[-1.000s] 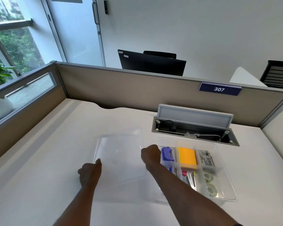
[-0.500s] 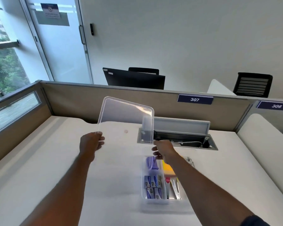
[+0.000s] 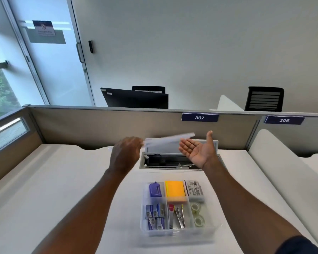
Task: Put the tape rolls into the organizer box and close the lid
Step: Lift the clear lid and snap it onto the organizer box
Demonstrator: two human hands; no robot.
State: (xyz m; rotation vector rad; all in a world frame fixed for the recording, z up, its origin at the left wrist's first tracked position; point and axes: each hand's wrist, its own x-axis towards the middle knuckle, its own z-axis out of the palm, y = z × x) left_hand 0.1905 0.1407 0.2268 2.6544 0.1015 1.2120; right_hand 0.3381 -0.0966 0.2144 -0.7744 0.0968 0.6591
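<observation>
The clear organizer box [image 3: 142, 227] sits open on the white desk, near me. Two clear tape rolls [image 3: 197, 214] lie in its front right compartment. Other compartments hold a purple stapler [image 3: 155, 189], orange sticky notes [image 3: 175, 189], staple boxes and clips. The transparent lid [image 3: 165, 140] hangs in the air above the desk, seen nearly edge-on. My left hand [image 3: 125, 154] grips its left end. My right hand [image 3: 198, 149] is palm up with fingers spread, at the lid's right end; I cannot tell if it touches.
An open cable tray [image 3: 165, 162] with a raised flap is set into the desk behind the box. A grey partition [image 3: 99, 125] labelled 307 closes off the back. A second desk lies to the right.
The lid was lifted off the desk, stood upright in both hands, and is now turned nearly flat and edge-on. My right hand has let go and opened, palm up.
</observation>
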